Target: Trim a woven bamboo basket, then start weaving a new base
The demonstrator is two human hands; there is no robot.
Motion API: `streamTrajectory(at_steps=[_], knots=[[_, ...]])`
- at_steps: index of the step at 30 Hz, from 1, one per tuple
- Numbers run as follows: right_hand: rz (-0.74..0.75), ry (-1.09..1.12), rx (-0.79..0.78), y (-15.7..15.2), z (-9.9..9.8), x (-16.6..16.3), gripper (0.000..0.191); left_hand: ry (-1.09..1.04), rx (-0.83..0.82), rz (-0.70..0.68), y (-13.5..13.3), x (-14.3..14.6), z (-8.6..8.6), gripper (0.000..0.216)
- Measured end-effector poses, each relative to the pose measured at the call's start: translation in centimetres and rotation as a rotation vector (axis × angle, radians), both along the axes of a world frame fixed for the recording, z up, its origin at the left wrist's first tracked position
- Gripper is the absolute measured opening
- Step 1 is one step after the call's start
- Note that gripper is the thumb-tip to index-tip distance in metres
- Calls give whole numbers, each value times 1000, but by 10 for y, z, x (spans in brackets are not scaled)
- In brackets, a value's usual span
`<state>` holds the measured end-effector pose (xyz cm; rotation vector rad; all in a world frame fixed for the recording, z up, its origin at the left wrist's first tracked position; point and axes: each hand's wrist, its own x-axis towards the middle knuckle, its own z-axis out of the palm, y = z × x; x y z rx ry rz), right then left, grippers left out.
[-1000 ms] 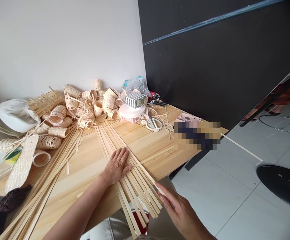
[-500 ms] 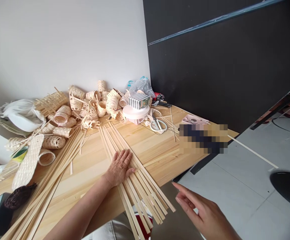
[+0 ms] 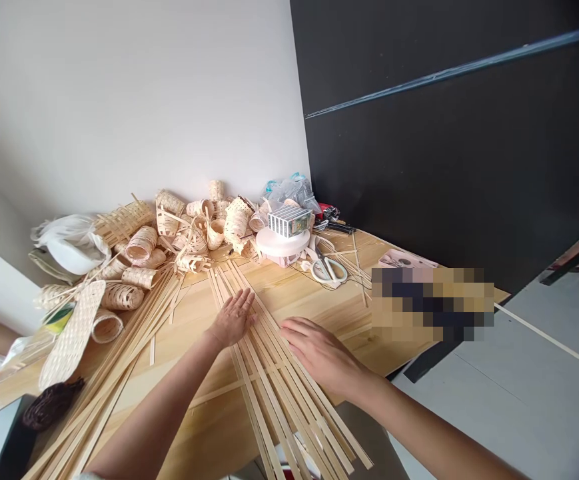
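My left hand (image 3: 232, 319) lies flat with fingers spread on a fan of pale bamboo strips (image 3: 274, 380), holding nothing. My right hand (image 3: 319, 353) rests open at the right side of the same strips, its fingertips on or just above them, and it holds nothing either. The strips run from the woven pile down past the table's near edge. A second long bundle of bamboo strips (image 3: 124, 353) lies to the left of my left forearm. Both lie on a light pine table (image 3: 319, 300).
Several woven bamboo baskets and half-made pieces (image 3: 199, 230) are heaped against the wall. Behind the strips stand a white round stand (image 3: 283, 243), a stack of small boxes (image 3: 289, 221), scissors (image 3: 328, 270) and a plastic bag (image 3: 289, 193). A pixelated patch (image 3: 432, 303) covers the table's right end.
My right hand has moved from beyond the table's edge, over the floor, onto the table beside the strips. My left hand stays on the strips. The whole view has shifted slightly right and down.
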<state>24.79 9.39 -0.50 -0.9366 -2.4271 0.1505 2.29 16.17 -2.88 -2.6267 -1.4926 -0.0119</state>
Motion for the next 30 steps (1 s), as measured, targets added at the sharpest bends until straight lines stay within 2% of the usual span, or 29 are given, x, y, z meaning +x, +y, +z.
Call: streamTrajectory(at_steps=[4,10,17,30], knots=[[31,-115,-61,39,-14,-31,36,-9,-9,81,24,-9,-7,51],[-8,-149,-107,76,-33,-47,47,-10,-35,113,29,-12,-11,49],[-14,-159,-113,76,-43,-49,47,-7,-4,124,28,-9,-15,49],[-32,-128,-34,69,-39,-50,45,38,40,130,23,-5,-15,48]])
